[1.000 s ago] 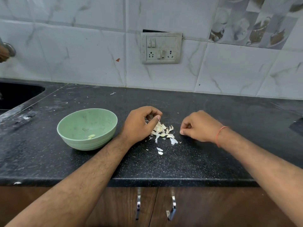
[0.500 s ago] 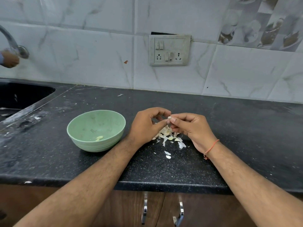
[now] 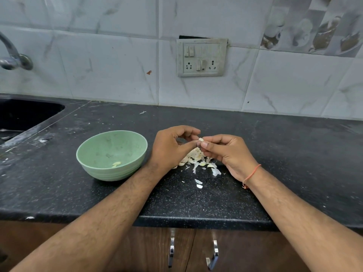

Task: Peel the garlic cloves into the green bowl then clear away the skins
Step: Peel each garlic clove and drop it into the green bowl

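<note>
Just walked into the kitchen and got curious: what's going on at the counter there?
A person is peeling garlic. Both hands, the left hand and the right hand, pinch one small garlic clove between their fingertips, above a pile of papery skins on the black counter. To the left sits a green bowl with one peeled piece in it. The skins have not yet been cleared.

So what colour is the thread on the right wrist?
Orange thread, head view.
</note>
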